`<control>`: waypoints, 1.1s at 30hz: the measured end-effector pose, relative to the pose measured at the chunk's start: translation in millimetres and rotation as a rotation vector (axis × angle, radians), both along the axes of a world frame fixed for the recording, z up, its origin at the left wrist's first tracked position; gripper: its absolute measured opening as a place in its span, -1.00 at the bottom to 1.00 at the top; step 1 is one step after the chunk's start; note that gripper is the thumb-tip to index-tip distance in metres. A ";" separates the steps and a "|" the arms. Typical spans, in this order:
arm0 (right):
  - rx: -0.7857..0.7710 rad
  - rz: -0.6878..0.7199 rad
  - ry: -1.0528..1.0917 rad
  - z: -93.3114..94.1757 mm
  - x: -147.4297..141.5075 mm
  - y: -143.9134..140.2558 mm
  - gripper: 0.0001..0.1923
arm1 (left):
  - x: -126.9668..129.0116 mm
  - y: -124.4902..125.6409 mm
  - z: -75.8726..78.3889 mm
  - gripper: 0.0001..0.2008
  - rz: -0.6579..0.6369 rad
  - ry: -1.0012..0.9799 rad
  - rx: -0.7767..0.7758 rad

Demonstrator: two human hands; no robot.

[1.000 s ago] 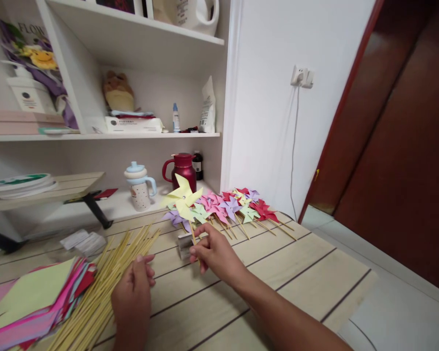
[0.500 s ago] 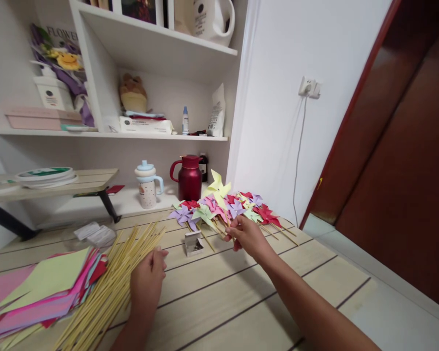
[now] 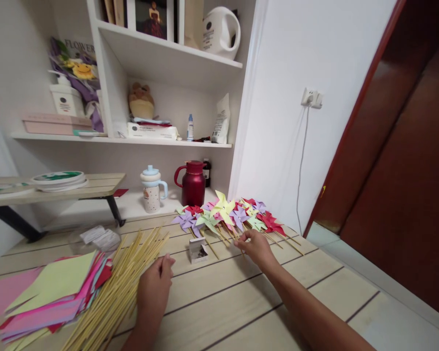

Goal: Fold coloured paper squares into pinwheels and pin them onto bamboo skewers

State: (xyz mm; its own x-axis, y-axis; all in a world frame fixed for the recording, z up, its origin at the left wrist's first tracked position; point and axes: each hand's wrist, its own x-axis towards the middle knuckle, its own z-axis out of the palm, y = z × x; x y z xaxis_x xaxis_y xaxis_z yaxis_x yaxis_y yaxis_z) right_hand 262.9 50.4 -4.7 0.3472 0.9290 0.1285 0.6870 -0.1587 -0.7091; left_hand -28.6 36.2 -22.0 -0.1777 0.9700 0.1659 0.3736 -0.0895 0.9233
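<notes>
Yellow pinwheel (image 3: 223,206) joins the row.
Your right hand (image 3: 255,245) pinches its stick; your left hand (image 3: 154,287), loosely curled, rests beside the bamboo sticks (image 3: 113,292).

table (image 3: 241,297) | pinwheels (image 3: 227,214) | sticks (image 3: 120,287) | paper stack (image 3: 54,292) | small box (image 3: 198,249)

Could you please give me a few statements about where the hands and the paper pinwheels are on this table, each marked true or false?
1. The right hand is at the sticks of the pinwheel row. True.
2. The left hand holds a pinwheel in the air. False: it rests by the bamboo sticks.
3. The yellow pinwheel lies among the others. True.
4. The paper stack lies right of the pinwheels. False: it lies far left.
5. The small box sits between the hands. True.
</notes>
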 end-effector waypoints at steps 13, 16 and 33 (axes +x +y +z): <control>-0.189 0.008 -0.102 -19.5 7.6 11.4 -0.72 | 0.8 4.8 -6.4 -0.57 0.005 0.097 0.022; -0.159 -0.010 -0.102 -22.6 7.8 11.0 -0.75 | 0.8 4.1 -5.2 -0.57 0.000 0.106 0.022; 0.107 -0.053 -0.048 -22.5 13.2 4.2 -0.73 | 0.4 4.8 -2.1 -0.56 -0.017 0.126 0.000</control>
